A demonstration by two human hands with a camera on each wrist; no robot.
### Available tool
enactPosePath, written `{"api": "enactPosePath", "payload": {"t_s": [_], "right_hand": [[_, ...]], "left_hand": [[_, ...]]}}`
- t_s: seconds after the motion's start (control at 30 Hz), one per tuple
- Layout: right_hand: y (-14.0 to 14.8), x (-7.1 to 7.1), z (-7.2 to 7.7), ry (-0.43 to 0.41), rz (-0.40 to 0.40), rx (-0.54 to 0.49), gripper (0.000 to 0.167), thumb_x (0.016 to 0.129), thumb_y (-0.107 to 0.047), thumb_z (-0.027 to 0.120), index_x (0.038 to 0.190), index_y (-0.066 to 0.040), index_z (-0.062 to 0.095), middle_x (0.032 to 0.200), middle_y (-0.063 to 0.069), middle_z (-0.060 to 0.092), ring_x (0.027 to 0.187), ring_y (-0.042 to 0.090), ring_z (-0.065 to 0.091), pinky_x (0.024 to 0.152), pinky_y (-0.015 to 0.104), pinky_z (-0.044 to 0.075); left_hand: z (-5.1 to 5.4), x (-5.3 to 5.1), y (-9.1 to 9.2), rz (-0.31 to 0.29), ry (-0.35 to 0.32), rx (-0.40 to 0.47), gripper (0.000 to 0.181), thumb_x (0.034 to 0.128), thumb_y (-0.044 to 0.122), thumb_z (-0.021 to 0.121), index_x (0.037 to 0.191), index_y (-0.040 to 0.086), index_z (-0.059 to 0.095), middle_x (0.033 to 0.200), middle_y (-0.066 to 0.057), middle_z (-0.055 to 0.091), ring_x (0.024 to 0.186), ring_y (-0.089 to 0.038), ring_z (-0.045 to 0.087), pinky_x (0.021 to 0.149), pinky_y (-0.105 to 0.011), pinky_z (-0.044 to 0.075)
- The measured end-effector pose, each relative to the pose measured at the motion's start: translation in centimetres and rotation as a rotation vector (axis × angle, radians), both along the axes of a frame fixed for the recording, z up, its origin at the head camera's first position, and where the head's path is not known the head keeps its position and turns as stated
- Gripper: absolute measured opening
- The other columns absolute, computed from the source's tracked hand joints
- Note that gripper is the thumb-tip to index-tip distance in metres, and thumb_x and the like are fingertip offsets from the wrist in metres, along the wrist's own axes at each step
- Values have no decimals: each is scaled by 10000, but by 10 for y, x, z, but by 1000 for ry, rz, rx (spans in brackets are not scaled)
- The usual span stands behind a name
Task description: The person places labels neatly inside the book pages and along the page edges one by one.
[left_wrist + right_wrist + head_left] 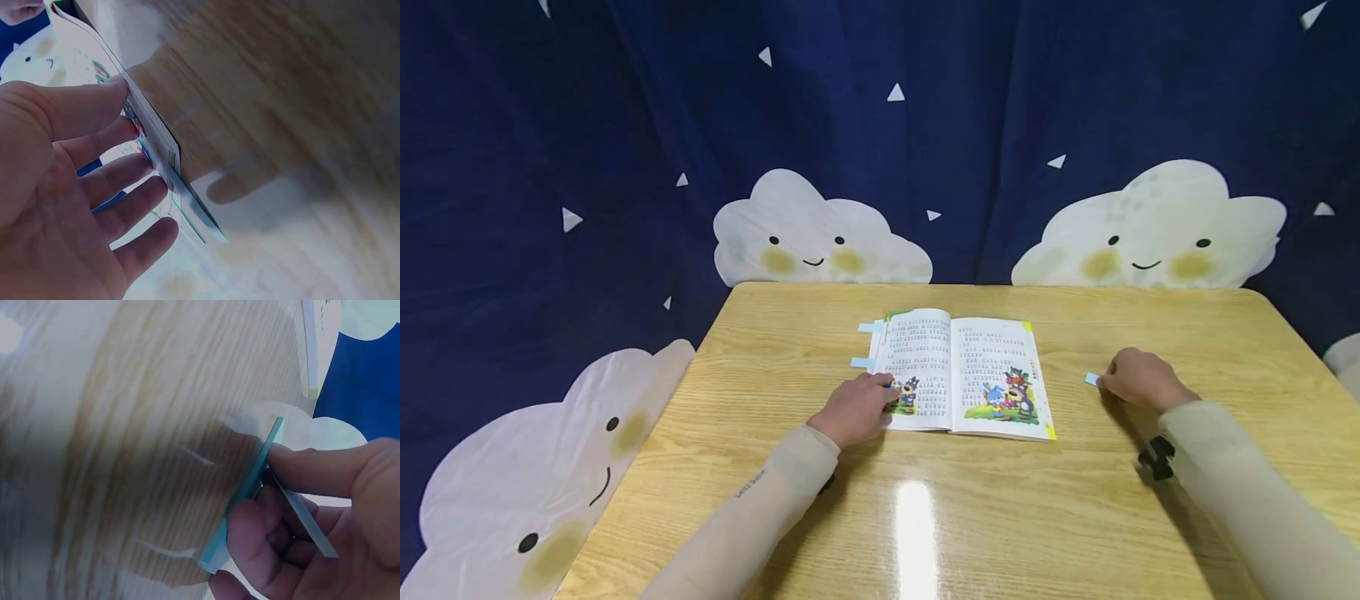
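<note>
An open picture book (992, 379) with printed text and cartoon animals lies on the wooden table. My left hand (856, 410) rests on the lower left of its left page; in the left wrist view its fingers (119, 178) are extended and spread along the page edge. Two light blue sticky tabs (862, 363) stick out from the book's left side. To the right of the book, my right hand (1138, 379) is at a small light blue sticky-note pad (1092, 379). The right wrist view shows the thumb and curled fingers pinching a pale blue strip (309, 522) against the pad (247, 487).
The wooden table (760, 367) spans the area before me and reflects a bright light near its front. A dark blue curtain (970, 100) with white triangles and cloud faces (820, 229) hangs behind and at the left.
</note>
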State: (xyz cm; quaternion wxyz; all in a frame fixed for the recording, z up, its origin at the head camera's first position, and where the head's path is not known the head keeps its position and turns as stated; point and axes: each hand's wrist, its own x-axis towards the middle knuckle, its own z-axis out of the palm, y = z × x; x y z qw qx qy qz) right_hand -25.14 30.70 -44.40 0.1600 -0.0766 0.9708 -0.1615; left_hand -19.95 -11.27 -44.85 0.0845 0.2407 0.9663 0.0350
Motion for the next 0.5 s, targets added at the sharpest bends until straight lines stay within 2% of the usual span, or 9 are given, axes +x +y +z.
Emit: {"api": "enactPosePath", "payload": {"t_s": [0.2,0.5], "right_hand": [[2,0,-2,5,-11,-24,347,941,-188,590,613,-86,635,495,-89,331,482,80,293,505,255,293],[4,-2,-4,-5,-22,-59,344,936,-181,604,608,-85,643,482,-94,341,476,73,299,512,257,309]], "left_hand": [[-2,-1,-1,-16,25,4,361,965,190,628,1325,182,657,1471,-74,548,1280,-320,576,808,-420,577],[3,1,-1,-12,-3,19,355,961,143,618,1312,161,664,1483,-92,535,1301,-333,559,659,-333,506]]}}
